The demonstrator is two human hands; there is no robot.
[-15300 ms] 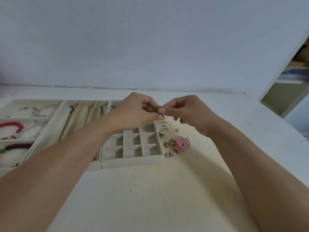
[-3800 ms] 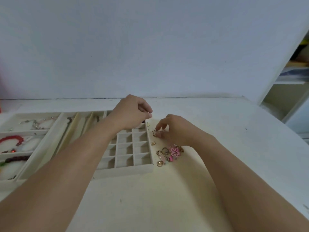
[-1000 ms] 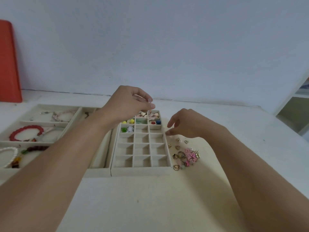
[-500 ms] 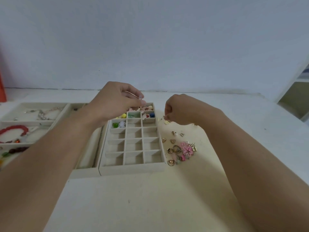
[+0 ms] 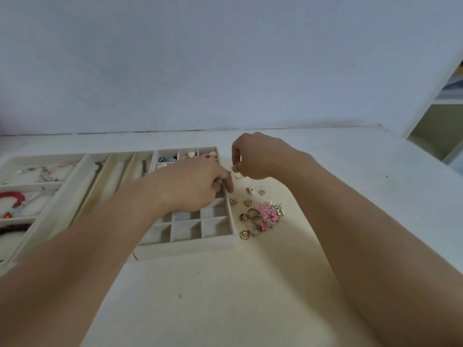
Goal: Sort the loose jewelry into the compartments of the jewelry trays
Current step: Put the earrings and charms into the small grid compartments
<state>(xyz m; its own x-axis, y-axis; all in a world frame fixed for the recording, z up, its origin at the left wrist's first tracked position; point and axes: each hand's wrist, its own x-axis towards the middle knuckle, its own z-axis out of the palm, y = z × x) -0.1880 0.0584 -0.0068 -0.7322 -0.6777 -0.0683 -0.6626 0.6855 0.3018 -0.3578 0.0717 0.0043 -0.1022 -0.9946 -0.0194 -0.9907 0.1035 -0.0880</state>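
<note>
A cream grid tray [image 5: 185,249] has beads and small pieces in its far compartments. My left hand [image 5: 195,186] reaches over it, fingertips bunched and pointing down into a compartment by the tray's right wall; whatever lies between them is hidden. Just right of the tray, my right hand [image 5: 260,156] hovers above the table and pinches a small gold earring [image 5: 235,169], with a round gold disc [image 5: 238,175] right below it. Loose jewelry lies on the table beside the tray: two gold hearts [image 5: 233,202], pink flower earrings [image 5: 269,214], gold hoops [image 5: 244,234] and small studs [image 5: 262,192].
A tray with long slots [image 5: 110,176] adjoins the grid tray on the left. Beyond it a tray [image 5: 32,187] holds a red bracelet [image 5: 13,196], a dark bracelet and chains. A wall stands behind the table. An open shelf [image 5: 441,126] is at far right.
My left hand has dropped from above the far compartments down into the grid tray near its right wall. My right hand stays above the loose pieces, still pinching.
</note>
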